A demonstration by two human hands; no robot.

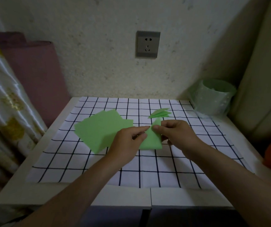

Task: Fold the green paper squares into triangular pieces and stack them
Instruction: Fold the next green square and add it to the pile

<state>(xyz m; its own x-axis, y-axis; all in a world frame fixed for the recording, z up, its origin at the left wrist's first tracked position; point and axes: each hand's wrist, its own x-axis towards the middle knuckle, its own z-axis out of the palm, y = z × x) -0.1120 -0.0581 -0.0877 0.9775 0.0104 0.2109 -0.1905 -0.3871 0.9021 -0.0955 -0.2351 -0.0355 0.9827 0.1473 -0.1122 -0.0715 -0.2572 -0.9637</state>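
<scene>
Now pinching a green sheet point(151, 140) from both sides. With the left hand point(126, 143): thumb and forefinger closed on the left edge near the top, other fingers curled underneath. With the right hand point(179, 135): thumb and forefinger nipping the upper point, remaining fingers tucked behind the paper. Fingertips of the two hands almost meeting over that point. Already folded to a triangle, tip away, wide base toward the person, held between the hands over the checked cloth point(148, 169); lifted or resting, cannot tell. Just left, partly hidden behind the left hand, a fanned pile point(98, 128) of flat squares. Beyond the right hand, near but apart, a small stack point(160, 113) of folded triangles. Farther right, at the back corner of the table point(128, 195), a green tub point(215, 97).
</scene>
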